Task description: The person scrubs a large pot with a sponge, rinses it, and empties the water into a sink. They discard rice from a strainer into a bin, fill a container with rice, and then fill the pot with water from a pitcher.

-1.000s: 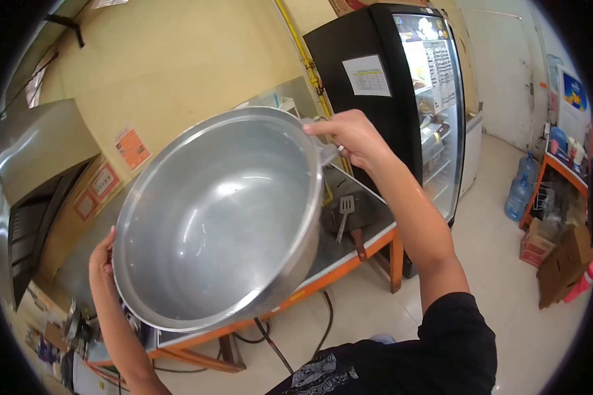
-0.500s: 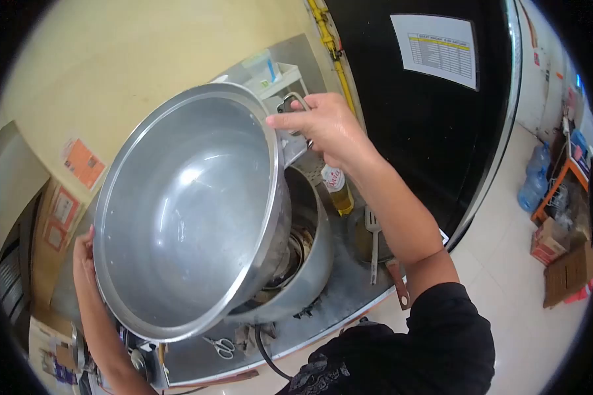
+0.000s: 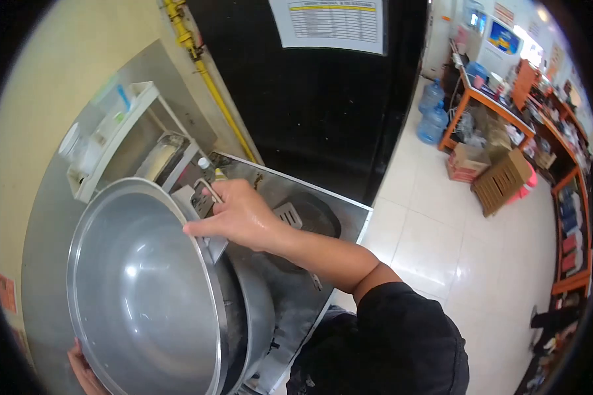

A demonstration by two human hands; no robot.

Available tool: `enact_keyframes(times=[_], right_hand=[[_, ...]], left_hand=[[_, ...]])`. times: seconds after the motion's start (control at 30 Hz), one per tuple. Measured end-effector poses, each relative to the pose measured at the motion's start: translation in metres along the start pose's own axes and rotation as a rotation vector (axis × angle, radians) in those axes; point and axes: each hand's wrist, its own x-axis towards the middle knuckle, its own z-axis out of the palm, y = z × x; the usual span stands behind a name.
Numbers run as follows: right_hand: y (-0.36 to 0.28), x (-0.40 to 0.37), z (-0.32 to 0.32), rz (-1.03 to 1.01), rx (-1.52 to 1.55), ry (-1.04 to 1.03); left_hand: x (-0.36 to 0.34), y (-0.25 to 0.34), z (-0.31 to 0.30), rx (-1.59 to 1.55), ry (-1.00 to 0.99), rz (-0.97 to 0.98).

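Note:
A large, shiny metal cooking pot [image 3: 145, 309] is tilted up in front of me, its wide mouth facing me with only reflections inside. My right hand [image 3: 237, 214] is closed round the metal loop handle [image 3: 211, 191] at its upper right, thumb on the rim. At the lower left, my left hand [image 3: 84, 372] grips the pot's outer side; part of its fingers is hidden behind the rim. Behind and below the raised pot stands a second metal vessel [image 3: 260, 309], mostly covered. A slotted spatula [image 3: 288, 214] lies on the metal counter beyond my right forearm.
A white shelf [image 3: 122, 135] stands against the wall behind the pot. The yellow pipe [image 3: 221, 105] runs down beside a black panel [image 3: 310, 99] bearing a paper sheet. Across the tiled floor [image 3: 435, 253] are blue water bottles [image 3: 433, 122], a cardboard box [image 3: 468, 162] and an orange-framed table [image 3: 494, 99].
My view has swung to the right, bringing more of the floor and room into sight. The pot stays in both hands and now appears lower and further left.

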Motion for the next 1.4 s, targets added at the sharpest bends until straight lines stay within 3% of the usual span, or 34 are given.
enact_keyframes(times=[0.03, 0.07, 0.13, 0.2, 0.23, 0.27, 0.33, 0.4, 0.5, 0.6, 0.67, 1.07, 1.2, 1.27, 1.4], right_hand=[[-0.001, -0.002, 0.000, 0.049, 0.068, -0.067], [0.013, -0.001, 0.005, 0.067, 0.059, -0.076], [0.024, -0.004, 0.008, -0.002, -0.063, 0.042], [0.012, -0.012, 0.004, 0.066, -0.120, 0.020], [0.029, -0.007, 0.006, 0.087, -0.170, -0.029], [0.058, -0.006, 0.010, 0.068, 0.060, -0.022], [0.030, -0.018, 0.006, 0.214, 0.094, -0.056], [0.025, -0.025, 0.012, 0.114, 0.294, -0.013], [0.040, -0.025, 0.009, 0.143, 0.278, 0.029], [0.047, -0.026, 0.014, 0.157, 0.209, 0.060], [0.042, -0.028, 0.018, 0.183, 0.182, 0.039], [0.060, -0.031, 0.013, 0.178, 0.180, 0.070], [0.058, -0.017, 0.013, 0.121, 0.037, 0.072], [0.054, 0.000, 0.010, 0.105, -0.290, 0.047], [0.047, 0.047, 0.005, 0.241, -0.571, -0.021]], left_hand=[[-0.012, 0.028, 0.049, 0.020, 0.047, 0.073], [0.027, 0.000, 0.031, 0.020, 0.051, 0.052], [0.074, -0.036, -0.002, -0.026, -0.072, -0.266], [0.062, -0.058, -0.045, -0.077, -0.090, -0.583], [0.055, -0.067, -0.049, -0.138, 0.049, -0.517], [0.055, -0.071, -0.048, -0.147, 0.113, -0.504], [0.046, -0.040, -0.014, -0.097, 0.021, -0.551], [0.057, -0.045, -0.019, -0.033, 0.063, -0.645], [0.049, -0.033, 0.003, 0.019, 0.095, -0.626], [0.058, -0.069, -0.021, -0.002, 0.148, -0.672], [0.056, -0.073, -0.016, -0.021, 0.060, -0.696], [0.050, -0.084, -0.009, 0.046, 0.085, -0.656], [0.033, -0.071, 0.003, 0.013, 0.084, -0.642], [0.017, -0.057, 0.022, 0.023, 0.206, -0.587], [0.010, -0.089, -0.013, 0.016, 0.158, -0.591]])
